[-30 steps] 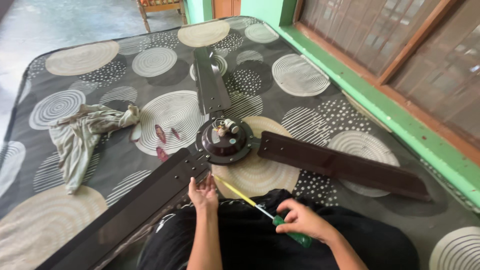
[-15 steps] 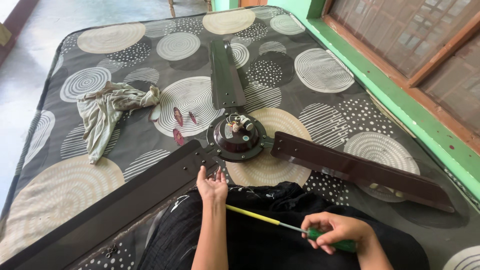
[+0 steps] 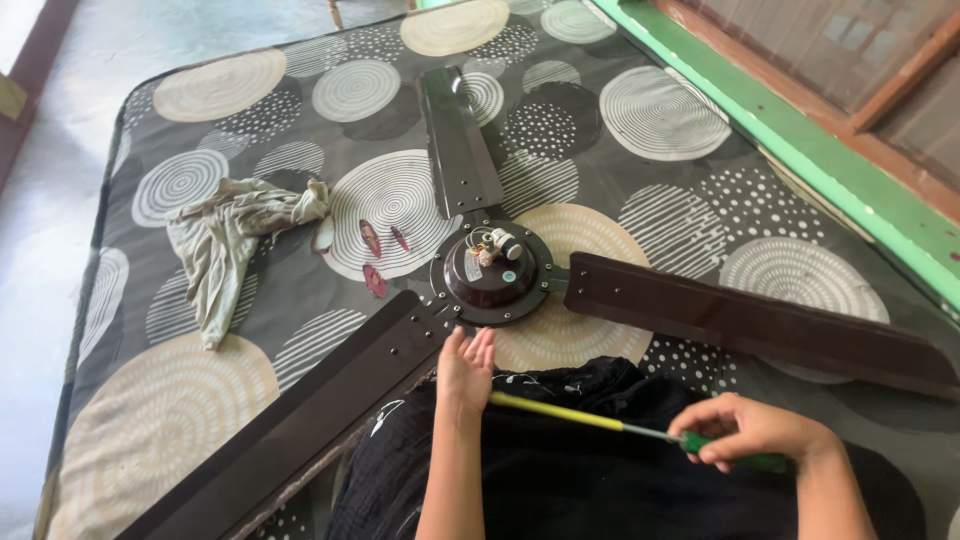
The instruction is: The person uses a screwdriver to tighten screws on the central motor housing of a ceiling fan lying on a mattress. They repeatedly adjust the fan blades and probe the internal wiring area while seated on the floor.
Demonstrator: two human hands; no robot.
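Green-handled screwdriver (image 3: 640, 428) sits gripped in our right hand (image 3: 752, 432); our open left hand (image 3: 465, 366) touches its yellow shaft, beside the fan hub (image 3: 492, 275).

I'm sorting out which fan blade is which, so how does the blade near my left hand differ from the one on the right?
The left blade runs toward the lower left corner beside the left hand, with screw heads visible near the motor hub. The right blade stretches toward the right edge, away from both hands, and shows no screws. Both are dark brown, flat, and lie on the patterned mat.
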